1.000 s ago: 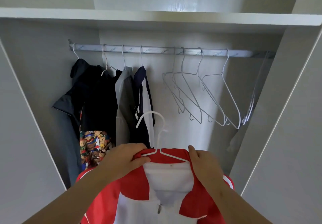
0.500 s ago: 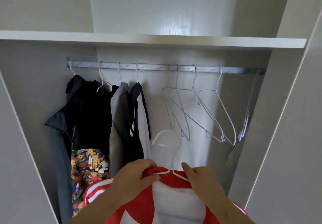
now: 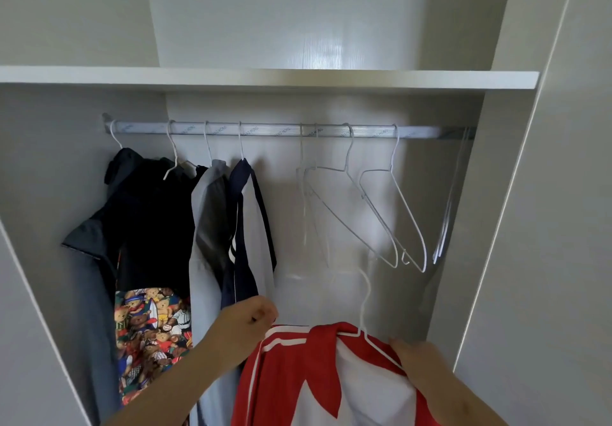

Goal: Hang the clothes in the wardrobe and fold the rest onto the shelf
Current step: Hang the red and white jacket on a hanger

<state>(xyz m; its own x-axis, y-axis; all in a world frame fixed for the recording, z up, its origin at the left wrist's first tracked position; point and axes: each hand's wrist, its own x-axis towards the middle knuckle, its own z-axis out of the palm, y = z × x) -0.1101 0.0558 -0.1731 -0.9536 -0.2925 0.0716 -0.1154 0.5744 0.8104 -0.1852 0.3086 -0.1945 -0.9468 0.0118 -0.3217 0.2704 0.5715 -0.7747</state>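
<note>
Since a moment before, the left hand (image 3: pixel 246 324) had left the collar and gone up and to the left, and the red and white jacket (image 3: pixel 324 352) had swung rightward. That hand's fingers were curled beside the hem of a hung navy and white top (image 3: pixel 251 227); whether they held anything I could not tell. Between the hands the jacket sat on its white wire hanger (image 3: pixel 363 313), whose hook stood free, well below the rail (image 3: pixel 275 130). The right hand (image 3: pixel 420 364) gripped the jacket's shoulder over the hanger's arm. Above it, empty wire hangers (image 3: pixel 377 220) hung on the rail.
</note>
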